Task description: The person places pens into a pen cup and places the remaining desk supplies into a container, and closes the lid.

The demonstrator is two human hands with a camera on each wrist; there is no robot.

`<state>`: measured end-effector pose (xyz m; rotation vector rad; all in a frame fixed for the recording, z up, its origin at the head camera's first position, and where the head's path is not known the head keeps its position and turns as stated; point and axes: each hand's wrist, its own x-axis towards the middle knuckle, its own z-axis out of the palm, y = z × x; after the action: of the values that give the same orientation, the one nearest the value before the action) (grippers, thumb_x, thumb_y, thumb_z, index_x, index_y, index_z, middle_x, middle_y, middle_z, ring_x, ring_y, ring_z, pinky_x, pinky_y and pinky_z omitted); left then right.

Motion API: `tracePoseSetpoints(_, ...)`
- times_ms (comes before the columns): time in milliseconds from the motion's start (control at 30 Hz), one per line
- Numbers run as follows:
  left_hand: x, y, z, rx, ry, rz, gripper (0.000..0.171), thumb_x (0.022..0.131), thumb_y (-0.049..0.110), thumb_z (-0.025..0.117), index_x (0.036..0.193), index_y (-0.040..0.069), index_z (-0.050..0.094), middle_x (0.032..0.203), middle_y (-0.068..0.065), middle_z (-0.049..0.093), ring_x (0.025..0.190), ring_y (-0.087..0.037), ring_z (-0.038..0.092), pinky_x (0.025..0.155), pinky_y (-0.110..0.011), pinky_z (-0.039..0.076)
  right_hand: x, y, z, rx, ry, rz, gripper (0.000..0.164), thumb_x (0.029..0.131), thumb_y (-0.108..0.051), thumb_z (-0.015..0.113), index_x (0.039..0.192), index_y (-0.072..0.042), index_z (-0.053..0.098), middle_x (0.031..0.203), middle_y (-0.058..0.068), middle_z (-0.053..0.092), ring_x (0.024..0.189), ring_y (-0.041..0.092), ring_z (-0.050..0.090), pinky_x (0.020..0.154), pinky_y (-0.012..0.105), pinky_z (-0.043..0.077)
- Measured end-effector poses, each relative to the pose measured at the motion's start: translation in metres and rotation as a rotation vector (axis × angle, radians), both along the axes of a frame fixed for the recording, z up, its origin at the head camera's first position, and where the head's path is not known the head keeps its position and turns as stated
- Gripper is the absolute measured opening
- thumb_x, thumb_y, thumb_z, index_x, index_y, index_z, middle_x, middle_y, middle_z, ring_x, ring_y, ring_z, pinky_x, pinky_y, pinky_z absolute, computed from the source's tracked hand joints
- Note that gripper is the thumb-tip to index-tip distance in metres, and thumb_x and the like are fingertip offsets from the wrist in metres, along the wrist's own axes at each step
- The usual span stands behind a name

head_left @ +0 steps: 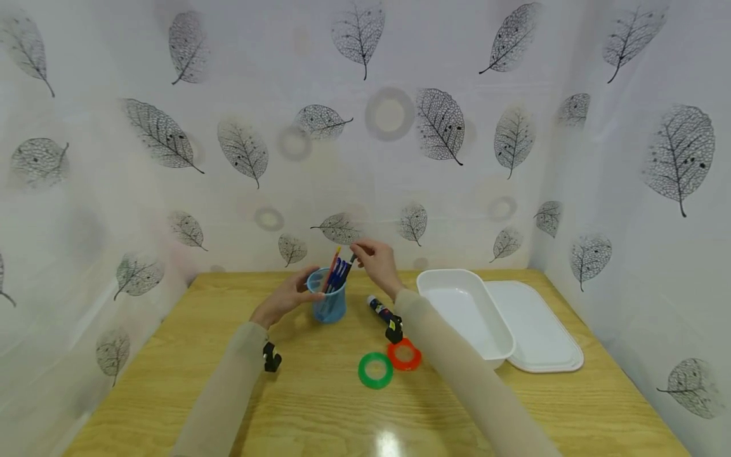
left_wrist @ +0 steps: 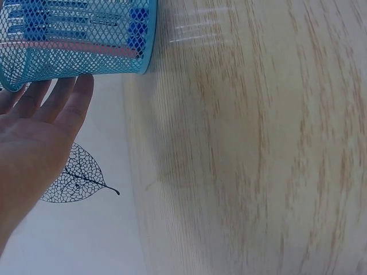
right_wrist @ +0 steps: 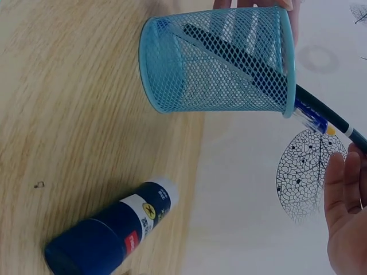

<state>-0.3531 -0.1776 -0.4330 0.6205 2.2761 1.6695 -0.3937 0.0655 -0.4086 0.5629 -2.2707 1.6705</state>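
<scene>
1. So, nearest to you, your two pale sleeves (head_left: pixel 223 387) reach in over the wooden table (head_left: pixel 308 406).
2. Between them lie a green ring of tape (head_left: pixel 375 381) and, just beyond it, a red ring of tape (head_left: pixel 414 362), side by side.
3. Past those, by your right wrist, a glue stick (head_left: pixel 378 306) lies on its side.
4. To its right sit an open white box (head_left: pixel 462 311) and, just beside that, a flat white lid (head_left: pixel 545 330).
5. Your left hand (head_left: pixel 288 296) grips the blue mesh cup (head_left: pixel 330 312) near its rim, thumb on your side, fingers round the far side. The cup stands upright on the table, left of the glue stick.
6. Your right hand (head_left: pixel 377 260) pinches the upper end of a dark pen (right_wrist: pixel 324 107), whose lower part slants down inside the cup, beside blue pens (head_left: pixel 337 273) and a red pencil (head_left: pixel 330 270).
7. The step in hand seems to be handling that pen at the cup's mouth; you can't tell whether it is going in or out. Either way, the next move calls for a steady cup and a pull or release along the pen's slant.
8. Farthest off hangs a leaf-printed sheet (head_left: pixel 257 82).
</scene>
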Motion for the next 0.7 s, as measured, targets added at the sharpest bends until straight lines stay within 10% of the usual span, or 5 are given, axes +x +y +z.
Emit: tracePoseSetpoints(700,-0.0074,-0.0024,-0.0123,0.001,0.008,0.040,0.076,0.076,0.033,0.072,0.139,0.028,0.031,0.137,-0.004,0.040,0.126,-0.025,0.035,0.099,-0.049,0.031,0.0076,-0.0080,-0.0094,0.066,-0.021,-0.007,0.026,0.088,-0.034,0.058,0.100,-0.014,0.068,0.084,-0.002,0.066,0.070,0.012,0.061,0.061,0.032,0.053)
